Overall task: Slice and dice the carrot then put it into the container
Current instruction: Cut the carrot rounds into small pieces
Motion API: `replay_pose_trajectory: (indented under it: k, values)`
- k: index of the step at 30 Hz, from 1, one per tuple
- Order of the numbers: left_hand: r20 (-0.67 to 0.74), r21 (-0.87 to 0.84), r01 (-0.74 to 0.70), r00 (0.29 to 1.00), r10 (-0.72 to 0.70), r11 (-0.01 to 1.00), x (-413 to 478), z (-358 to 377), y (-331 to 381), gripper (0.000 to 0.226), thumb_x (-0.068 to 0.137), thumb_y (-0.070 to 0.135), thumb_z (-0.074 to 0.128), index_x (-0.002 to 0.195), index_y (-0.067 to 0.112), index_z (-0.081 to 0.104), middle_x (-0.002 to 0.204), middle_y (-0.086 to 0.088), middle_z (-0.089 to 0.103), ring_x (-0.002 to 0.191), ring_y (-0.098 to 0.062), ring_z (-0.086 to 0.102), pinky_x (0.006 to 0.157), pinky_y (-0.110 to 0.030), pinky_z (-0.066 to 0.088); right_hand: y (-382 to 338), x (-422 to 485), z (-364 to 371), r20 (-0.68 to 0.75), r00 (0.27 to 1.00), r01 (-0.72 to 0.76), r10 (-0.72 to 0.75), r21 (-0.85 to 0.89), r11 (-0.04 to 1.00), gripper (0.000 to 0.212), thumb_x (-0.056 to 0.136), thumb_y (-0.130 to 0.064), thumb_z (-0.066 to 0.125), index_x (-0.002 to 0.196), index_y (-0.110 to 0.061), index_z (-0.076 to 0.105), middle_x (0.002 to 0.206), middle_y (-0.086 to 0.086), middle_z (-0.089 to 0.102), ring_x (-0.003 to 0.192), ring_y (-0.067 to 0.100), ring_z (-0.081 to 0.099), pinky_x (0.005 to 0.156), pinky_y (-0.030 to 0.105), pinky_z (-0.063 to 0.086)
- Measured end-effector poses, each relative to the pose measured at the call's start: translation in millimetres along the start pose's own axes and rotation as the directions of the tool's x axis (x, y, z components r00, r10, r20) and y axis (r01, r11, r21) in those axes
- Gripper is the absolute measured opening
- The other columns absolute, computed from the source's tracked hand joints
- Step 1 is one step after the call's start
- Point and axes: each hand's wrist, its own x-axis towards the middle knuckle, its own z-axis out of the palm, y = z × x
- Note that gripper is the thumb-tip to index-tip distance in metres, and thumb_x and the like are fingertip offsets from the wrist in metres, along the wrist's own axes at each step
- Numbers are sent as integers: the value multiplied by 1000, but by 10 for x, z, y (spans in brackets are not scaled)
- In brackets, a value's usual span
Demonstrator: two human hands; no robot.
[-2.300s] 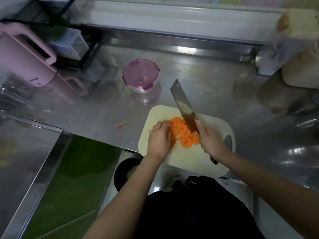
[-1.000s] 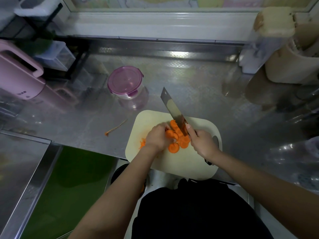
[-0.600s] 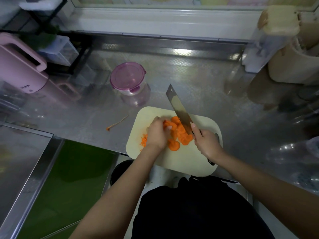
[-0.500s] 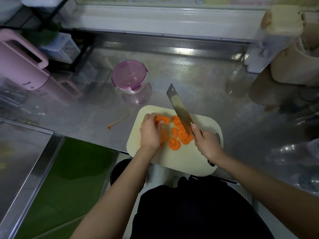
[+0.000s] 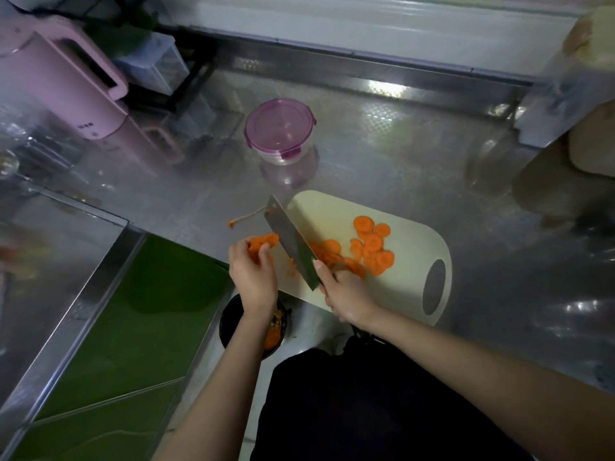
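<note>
Round orange carrot slices [image 5: 371,247] lie scattered on a cream cutting board [image 5: 412,261] on the steel counter. My left hand [image 5: 254,271] holds a small stack of carrot slices [image 5: 263,242] at the board's left edge. My right hand [image 5: 347,294] grips the handle of a cleaver [image 5: 293,242], whose blade slants up and left between the stack and the loose slices. A round clear container with a purple lid [image 5: 279,129] stands behind the board, lid on.
A pink kettle [image 5: 63,81] stands at the back left. A carrot peel strip [image 5: 244,218] lies left of the board. A black bin [image 5: 253,327] with scraps sits below the counter edge. Beige and clear containers [image 5: 582,94] crowd the back right.
My left hand has gathered a stack of slices and drawn it to the board's left edge. The cleaver has swung left, away from the loose slices. The view has shifted.
</note>
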Motion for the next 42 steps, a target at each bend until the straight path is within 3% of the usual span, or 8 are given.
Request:
replay_pose_trajectory:
  k: [5, 13, 17, 22, 28, 31, 37, 42]
  values:
    - [-46, -13, 11, 999, -11, 1000, -78, -6, 12, 11, 93, 9, 55, 100, 0, 56, 98, -5, 49, 86, -14, 48, 70, -11, 30, -18, 25, 98, 59, 998, 2, 4, -104, 995, 59, 98, -52, 27, 59, -11, 45, 52, 4, 40, 45, 16, 38, 47, 27, 29]
    - [36, -24, -14, 999, 15, 1000, -133, 107, -69, 11, 91, 11, 57, 100, 3, 58, 98, -8, 56, 86, -13, 49, 71, -14, 33, 140, 93, -37, -11, 996, -86, 86, -30, 996, 60, 98, -52, 31, 51, -16, 40, 32, -6, 33, 35, 10, 34, 38, 20, 23]
    - [101, -19, -28, 994, 30, 999, -148, 192, -78, 11, 91, 13, 58, 98, 6, 59, 100, -9, 55, 89, -18, 51, 78, -26, 39, 149, 67, -194, -49, 993, -103, 104, 32, 994, 58, 98, -51, 30, 53, -16, 37, 35, -7, 32, 27, 5, 30, 37, 20, 23]
    - [152, -17, -27, 988, 30, 999, -152, 241, -39, 12, 91, 15, 59, 100, 7, 59, 100, -5, 54, 89, -12, 46, 75, -18, 32, 149, 37, -290, -59, 995, -77, 80, 40, 996, 58, 99, -50, 28, 51, -18, 33, 29, -7, 30, 25, 5, 30, 35, 18, 22]
    - [265, -41, 88, 961, -74, 995, -79, 321, -23, 19, 86, 22, 63, 101, 11, 64, 100, -6, 66, 92, -21, 59, 85, -41, 50, 125, 39, -269, -72, 997, -10, 13, 45, 999, 55, 100, -47, 28, 54, -18, 38, 38, -6, 33, 28, 4, 34, 44, 22, 23]
    - [331, 38, 94, 938, -101, 995, -52, 336, 23, 19, 84, 20, 67, 101, 11, 66, 98, -5, 67, 91, -21, 59, 81, -29, 47, 126, 65, -263, -82, 996, -14, 18, 46, 999, 58, 99, -50, 28, 51, -18, 38, 33, -7, 33, 28, 4, 34, 45, 22, 23]
    - [421, 176, 83, 895, -151, 981, 18, 303, -19, 46, 77, 19, 75, 120, 14, 59, 121, -9, 57, 111, -23, 54, 90, -25, 39, 121, 85, -264, -89, 996, -21, 22, 14, 1000, 56, 99, -49, 31, 53, -19, 42, 32, -8, 35, 34, 2, 36, 45, 20, 24]
    - [451, 134, 87, 881, -139, 987, 35, 239, -51, 56, 78, 6, 69, 129, 15, 47, 129, -7, 47, 116, -22, 49, 96, -31, 41, 111, 97, -268, -80, 996, -26, 27, 18, 999, 54, 98, -50, 32, 53, -22, 42, 34, -9, 37, 44, 7, 35, 46, 21, 23]
